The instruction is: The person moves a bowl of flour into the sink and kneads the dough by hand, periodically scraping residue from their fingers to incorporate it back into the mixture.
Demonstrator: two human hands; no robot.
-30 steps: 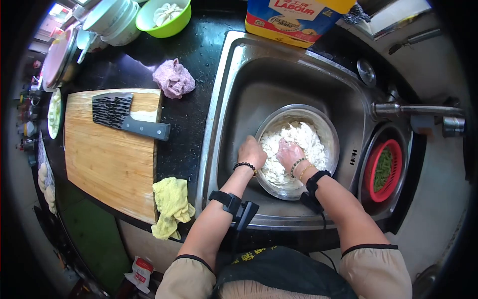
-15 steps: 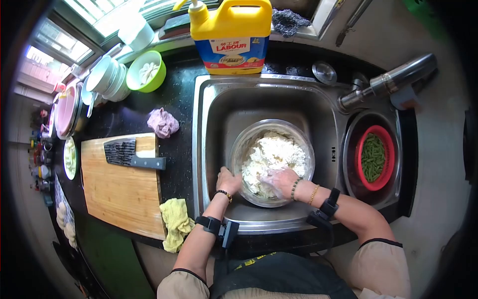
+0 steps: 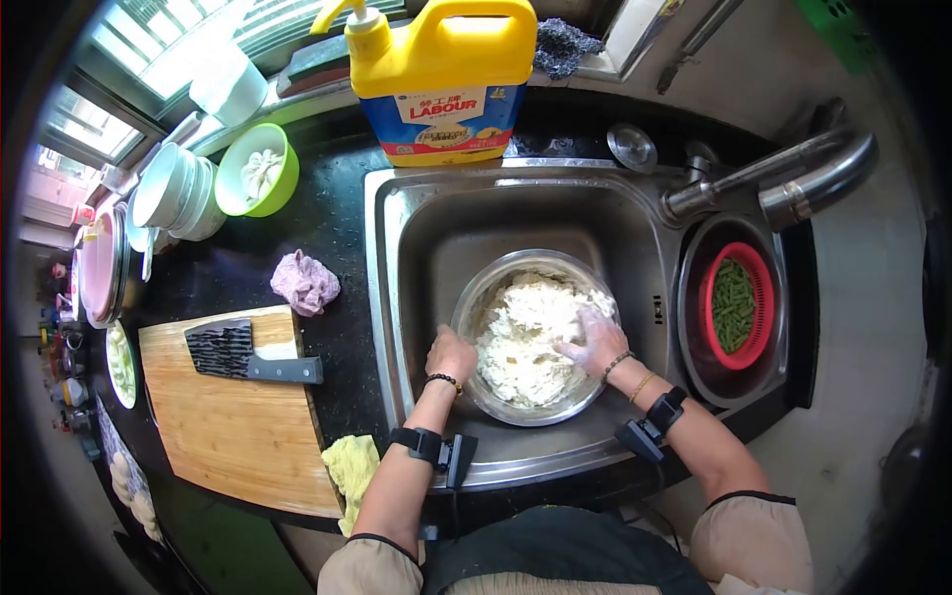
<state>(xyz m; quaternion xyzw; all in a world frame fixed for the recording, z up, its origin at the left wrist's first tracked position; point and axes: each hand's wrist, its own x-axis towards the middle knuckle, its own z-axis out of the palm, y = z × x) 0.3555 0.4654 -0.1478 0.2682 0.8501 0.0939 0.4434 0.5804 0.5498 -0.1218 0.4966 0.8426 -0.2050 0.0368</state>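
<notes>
A round bowl (image 3: pixel 479 392) stands in the sink, filled with a shaggy, lumpy white flour dough (image 3: pixel 535 342). My left hand (image 3: pixel 451 356) grips the bowl's left rim, its fingers curled over the edge. At the right side of the dough is my right hand (image 3: pixel 597 342), dusted white, with thumb and fingers spread apart. Its fingertips touch the dough near the bowl's right wall, and nothing is visibly held in it.
Left of the sink (image 3: pixel 382 297) lie a cutting board (image 3: pixel 228 426) with a cleaver (image 3: pixel 253 355), a pink cloth (image 3: pixel 304 283) and a yellow cloth (image 3: pixel 352 476). A yellow detergent jug (image 3: pixel 441 89) stands behind. Right are the faucet (image 3: pixel 734 178) and a red basket (image 3: pixel 766 307) of cut green vegetables.
My right hand has come up and to the right out of the dough's lower part, and its fingers have spread. The left hand stays on the rim. The faucet spout looks shifted as the view moved.
</notes>
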